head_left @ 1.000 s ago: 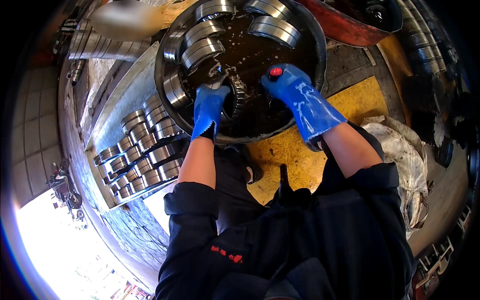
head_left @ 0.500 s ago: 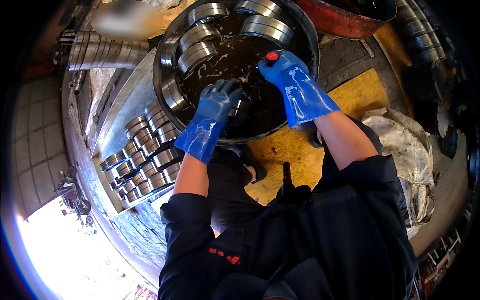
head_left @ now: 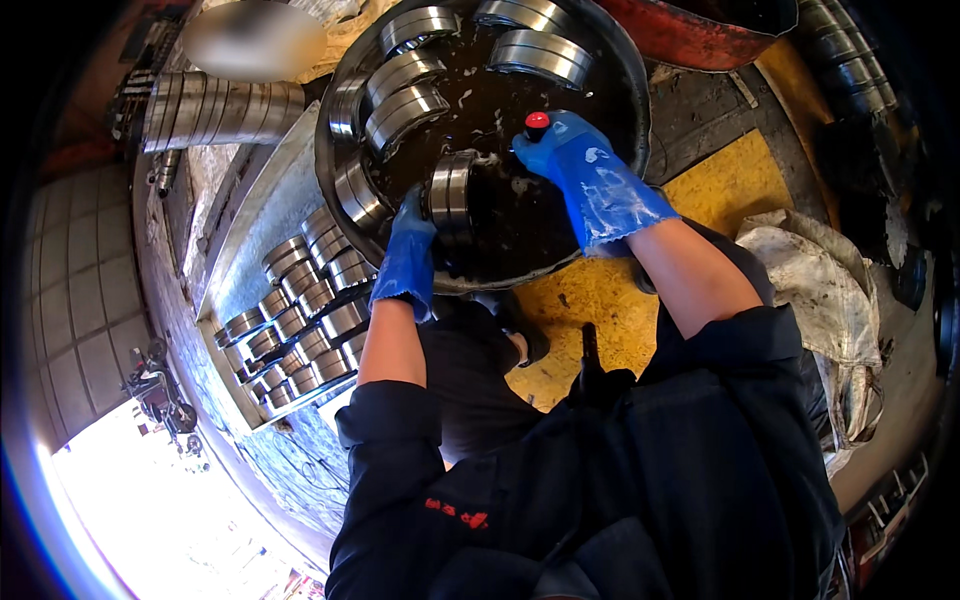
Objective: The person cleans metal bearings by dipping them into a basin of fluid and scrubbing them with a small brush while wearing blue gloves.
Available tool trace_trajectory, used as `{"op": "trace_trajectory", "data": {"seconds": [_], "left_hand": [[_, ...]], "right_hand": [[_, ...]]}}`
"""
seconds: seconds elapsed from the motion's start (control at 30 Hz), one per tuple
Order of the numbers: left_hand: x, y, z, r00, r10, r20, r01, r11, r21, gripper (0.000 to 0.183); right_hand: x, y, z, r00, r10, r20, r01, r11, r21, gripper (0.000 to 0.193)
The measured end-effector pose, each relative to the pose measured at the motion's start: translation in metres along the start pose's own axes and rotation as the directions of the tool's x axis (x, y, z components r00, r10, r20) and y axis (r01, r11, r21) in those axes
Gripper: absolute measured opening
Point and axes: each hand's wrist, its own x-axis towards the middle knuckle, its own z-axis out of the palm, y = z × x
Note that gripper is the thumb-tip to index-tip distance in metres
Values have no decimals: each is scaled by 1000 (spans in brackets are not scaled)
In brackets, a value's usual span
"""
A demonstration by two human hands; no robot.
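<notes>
A wide round black tub (head_left: 643,110) of dark liquid is in front of me. My left hand (head_left: 408,230), in a blue rubber glove, is closed on the left side of a shiny steel bearing ring (head_left: 452,197) that stands on edge in the liquid. Some of its fingers are hidden by the ring. My right hand (head_left: 565,143), gloved alike, is wrapped round a handle with a red end (head_left: 537,121); the rest of that tool is hidden under the hand. Several more steel rings (head_left: 406,118) rest along the tub's left and far sides.
Left of the tub, a shallow tray (head_left: 240,408) holds rows of steel rings. A stack of larger rings (head_left: 225,110) lies at the far left. A red container (head_left: 700,45) stands at the far right, and a whitish sack (head_left: 815,290) lies at the right. Yellow board (head_left: 735,185) covers some floor.
My left hand has gone from spread over a ring low in the liquid to gripping its left side, and the ring now stands up. My right hand still holds the red-ended handle, barely shifted.
</notes>
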Motion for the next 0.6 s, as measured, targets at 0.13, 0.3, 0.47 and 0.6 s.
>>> {"op": "trace_trajectory", "data": {"seconds": [0.13, 0.3, 0.47, 0.6], "left_hand": [[-18, 17, -15, 998, -35, -48, 35, 999, 16, 71], [-40, 53, -27, 984, -100, -147, 114, 989, 90, 67], [-73, 185, -43, 980, -188, -72, 169, 962, -215, 69], [-69, 185, -6, 915, -385, -121, 401, 830, 388, 84]], "right_hand": [[1, -2, 5, 999, -33, -24, 32, 999, -27, 40], [1, 1, 3, 1000, -6, -27, 5, 999, -40, 42], [2, 12, -4, 1000, 14, -5, -14, 998, -60, 43], [-2, -6, 4, 998, 36, 47, -32, 997, -67, 44]]}}
